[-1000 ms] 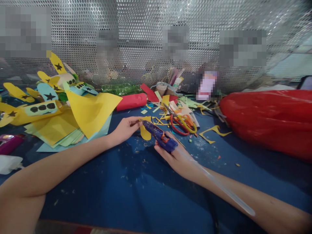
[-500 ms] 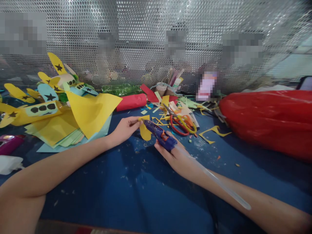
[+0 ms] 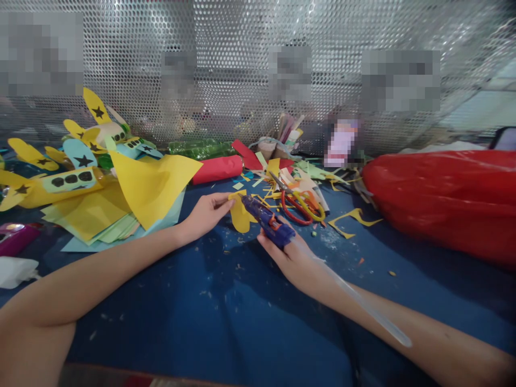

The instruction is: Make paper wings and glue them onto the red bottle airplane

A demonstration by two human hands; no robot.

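Between the thumb and fingers of my left hand (image 3: 207, 215) is the edge of a small yellow paper cutout (image 3: 241, 217) with rounded lobes. My right hand (image 3: 292, 252) is wrapped round a dark blue hot glue gun (image 3: 266, 219), its nozzle pointing up and left over the cutout's upper part. A long clear glue stick (image 3: 371, 303) sticks out of the gun's back and lies along my right forearm. Whether the nozzle touches the paper I cannot tell.
Scissors with red and yellow handles (image 3: 302, 207) lie among paper scraps beyond the gun. Paper planes (image 3: 72, 180) and yellow sheets (image 3: 155, 185) fill the left side of the blue table (image 3: 193, 322). A red roll (image 3: 217, 169) and a large red bag (image 3: 443, 199) lie farther back.
The glue gun's nozzle has shifted slightly to the right along the cutout, away from my left fingertips. My left hand keeps its pinch on the paper in nearly the same place.
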